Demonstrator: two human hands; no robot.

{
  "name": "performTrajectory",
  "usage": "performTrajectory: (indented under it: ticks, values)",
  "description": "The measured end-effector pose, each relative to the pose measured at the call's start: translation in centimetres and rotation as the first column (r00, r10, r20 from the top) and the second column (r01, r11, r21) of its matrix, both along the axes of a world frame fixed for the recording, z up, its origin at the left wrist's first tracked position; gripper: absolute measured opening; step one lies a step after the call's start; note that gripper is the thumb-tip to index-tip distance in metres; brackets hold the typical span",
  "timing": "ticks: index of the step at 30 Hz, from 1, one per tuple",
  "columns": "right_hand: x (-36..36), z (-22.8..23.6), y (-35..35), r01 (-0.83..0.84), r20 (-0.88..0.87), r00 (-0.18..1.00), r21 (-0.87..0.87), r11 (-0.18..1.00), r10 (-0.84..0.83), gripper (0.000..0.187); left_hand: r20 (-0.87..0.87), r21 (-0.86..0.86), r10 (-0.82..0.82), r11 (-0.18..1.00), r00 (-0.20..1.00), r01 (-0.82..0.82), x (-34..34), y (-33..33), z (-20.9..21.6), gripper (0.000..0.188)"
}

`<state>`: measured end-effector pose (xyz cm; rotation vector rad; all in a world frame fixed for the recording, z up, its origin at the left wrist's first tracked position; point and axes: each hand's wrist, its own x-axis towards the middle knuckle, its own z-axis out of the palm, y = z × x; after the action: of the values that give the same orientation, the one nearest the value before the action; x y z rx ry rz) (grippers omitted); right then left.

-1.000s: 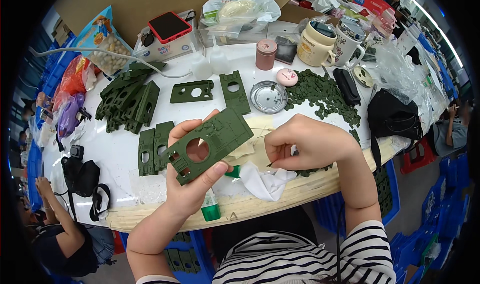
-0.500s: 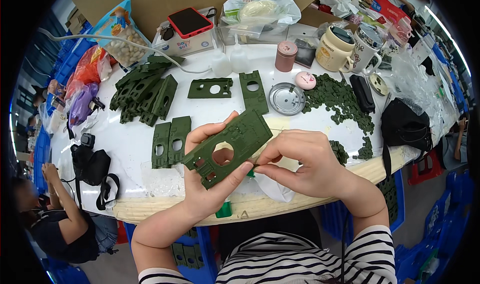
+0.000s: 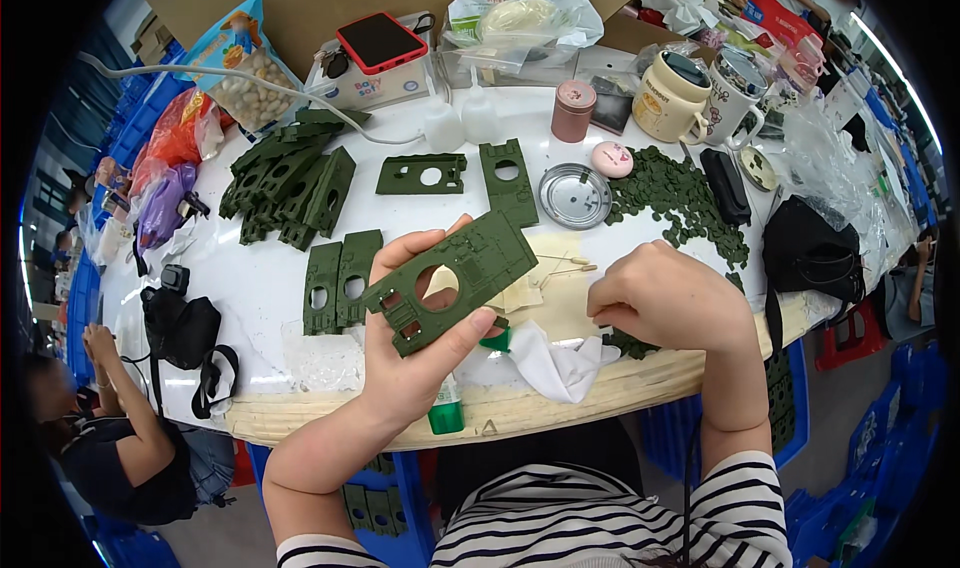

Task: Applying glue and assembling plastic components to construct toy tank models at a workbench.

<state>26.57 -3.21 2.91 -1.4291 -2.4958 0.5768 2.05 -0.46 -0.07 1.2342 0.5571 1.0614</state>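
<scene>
L hand (image 3: 402,360) grips the big green pc (image 3: 485,256), thumb on its near edge. R hand (image 3: 672,298) is curled, a bit right of that grip; can't tell if it's got anything. White cloth (image 3: 560,363) lies b/w the hands, nearer the body. 2 flat green pcs (image 3: 359,258) sit left of the L grip. Past the R hand: lots of little green bits (image 3: 672,203), w/ a round silver dish (image 3: 575,196) beside 'em.
</scene>
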Motion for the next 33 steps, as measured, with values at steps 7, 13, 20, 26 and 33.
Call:
performTrajectory:
  ticks: [7, 13, 20, 26, 33]
  values:
    - [-4.4, -0.5, -1.1, -0.017, -0.338, 0.917, 0.496, 0.868, 0.212, 0.011, -0.029, 0.023, -0.025, 0.999, 0.999, 0.026, 0.2, 0.0, -0.4, 0.059]
    - [-5.3, -1.5, -1.0, 0.021, -0.352, 0.896, 0.642, 0.766, 0.270, 0.026, -0.013, 0.046, -0.065, 0.997, 0.998, 0.066, 0.1, 0.2, -0.8, 0.058]
    - [-3.5, 0.7, -0.7, 0.294, -0.693, 0.720, 0.354, 0.888, 0.038, 0.021, 0.023, 0.001, -0.186, 0.983, 0.982, 0.186, -0.1, 0.1, -0.3, 0.060]
    - [-2.7, 1.0, -0.6, 0.193, -0.881, 0.322, -0.298, 0.935, -0.347, 0.014, 0.054, -0.150, -0.490, 0.858, 0.870, 0.492, -0.1, 0.0, -0.1, 0.063]
    - [-2.5, 0.9, -0.4, -0.012, -0.863, 0.367, -0.378, 0.926, -0.348, 0.014, 0.071, -0.391, -0.688, 0.647, 0.723, 0.654, -0.1, -0.2, 0.9, 0.069]
